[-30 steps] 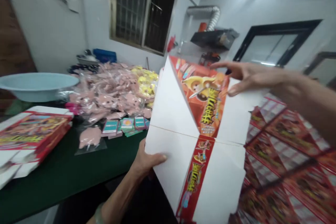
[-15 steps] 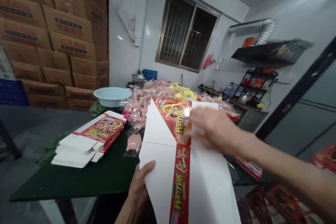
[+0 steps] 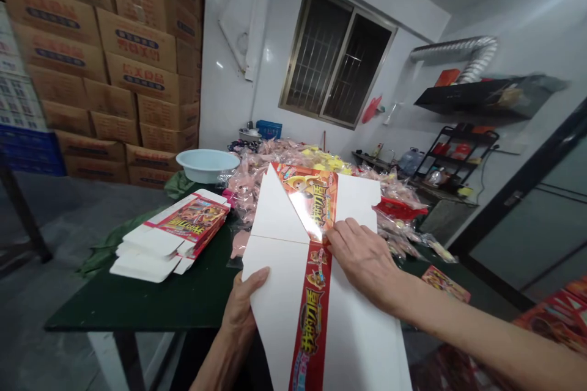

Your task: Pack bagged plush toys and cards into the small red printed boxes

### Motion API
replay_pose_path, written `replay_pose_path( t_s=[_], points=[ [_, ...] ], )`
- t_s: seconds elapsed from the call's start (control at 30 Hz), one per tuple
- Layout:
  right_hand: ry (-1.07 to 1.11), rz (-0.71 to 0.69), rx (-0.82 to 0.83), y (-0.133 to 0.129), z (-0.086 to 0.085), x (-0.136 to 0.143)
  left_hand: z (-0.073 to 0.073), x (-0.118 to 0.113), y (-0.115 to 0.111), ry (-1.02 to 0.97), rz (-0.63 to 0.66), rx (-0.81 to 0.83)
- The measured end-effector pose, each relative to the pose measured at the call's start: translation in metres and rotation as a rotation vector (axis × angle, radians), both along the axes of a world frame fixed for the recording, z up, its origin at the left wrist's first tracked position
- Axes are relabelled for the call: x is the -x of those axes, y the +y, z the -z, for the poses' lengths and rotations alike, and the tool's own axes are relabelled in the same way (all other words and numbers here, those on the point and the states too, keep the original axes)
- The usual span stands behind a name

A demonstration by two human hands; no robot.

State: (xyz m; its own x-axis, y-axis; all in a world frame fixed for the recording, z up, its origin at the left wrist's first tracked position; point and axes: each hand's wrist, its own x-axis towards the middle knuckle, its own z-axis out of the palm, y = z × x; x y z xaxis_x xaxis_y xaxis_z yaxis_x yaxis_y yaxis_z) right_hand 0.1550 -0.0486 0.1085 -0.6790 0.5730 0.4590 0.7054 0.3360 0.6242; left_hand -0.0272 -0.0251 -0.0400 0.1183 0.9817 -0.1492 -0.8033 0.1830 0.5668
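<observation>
A large white cardboard box blank [image 3: 362, 311] is held up in front of me, with a red printed strip down its middle and an orange printed flap at the top. My left hand [image 3: 243, 302] grips its left edge, thumb on the near face. My right hand [image 3: 364, 259] lies against the blank at the crease below the printed flap, fingers bent together at the red strip's edge. On the table to the left lies a stack of flattened printed boxes [image 3: 177, 229]. Beside the blank's left edge, a pink piece in clear wrap [image 3: 239, 244] is partly hidden.
Behind the blank, bagged pink pieces [image 3: 247, 186] are heaped on the green table [image 3: 137, 311], near a light blue basin [image 3: 206, 165]. A small printed box [image 3: 444, 284] lies to the right. Cartons [image 3: 137, 67] are stacked against the left wall.
My right hand has come down from the upper flap to the crease and is less blurred. The view has turned slightly left. My left hand keeps its grip.
</observation>
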Motion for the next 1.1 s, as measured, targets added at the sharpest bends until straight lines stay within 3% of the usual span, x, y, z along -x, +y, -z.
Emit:
replay_pose_path(
  t_s=[0.2, 0.3, 0.37, 0.43, 0.53, 0.6, 0.67, 0.8, 0.87, 1.0, 1.1],
  points=[
    [-0.044, 0.020, 0.037, 0.002, 0.019, -0.008, -0.006, 0.002, -0.001, 0.081, 0.049, -0.032],
    [0.079, 0.042, 0.211, 0.008, 0.029, -0.017, -0.006, -0.001, 0.000, 0.133, 0.086, -0.042],
    [0.317, 0.028, 0.446, 0.010, 0.032, -0.026, -0.006, -0.003, 0.002, 0.174, 0.103, -0.046],
    [0.689, -0.003, 0.762, 0.009, 0.031, -0.035, -0.008, -0.002, 0.006, 0.221, 0.115, -0.047],
    [1.162, 0.023, 1.235, 0.006, 0.022, -0.044, -0.020, 0.004, 0.014, 0.302, 0.152, -0.054],
    [1.171, 0.105, 1.507, 0.005, 0.009, -0.045, -0.033, 0.007, 0.021, 0.366, 0.194, -0.071],
    [1.101, 0.124, 1.662, 0.009, -0.009, -0.042, -0.047, 0.008, 0.027, 0.434, 0.232, -0.094],
    [1.435, -0.086, 1.645, 0.029, -0.049, -0.025, -0.077, 0.002, 0.030, 0.566, 0.273, -0.144],
    [1.569, -0.049, 1.670, 0.041, -0.070, -0.015, -0.091, -0.004, 0.026, 0.628, 0.313, -0.180],
    [1.447, 0.133, 1.676, 0.055, -0.105, -0.006, -0.114, -0.020, 0.011, 0.772, 0.425, -0.287],
    [1.285, 0.185, 1.410, 0.059, -0.127, -0.024, -0.125, -0.028, 0.000, 0.877, 0.483, -0.353]
  ],
)
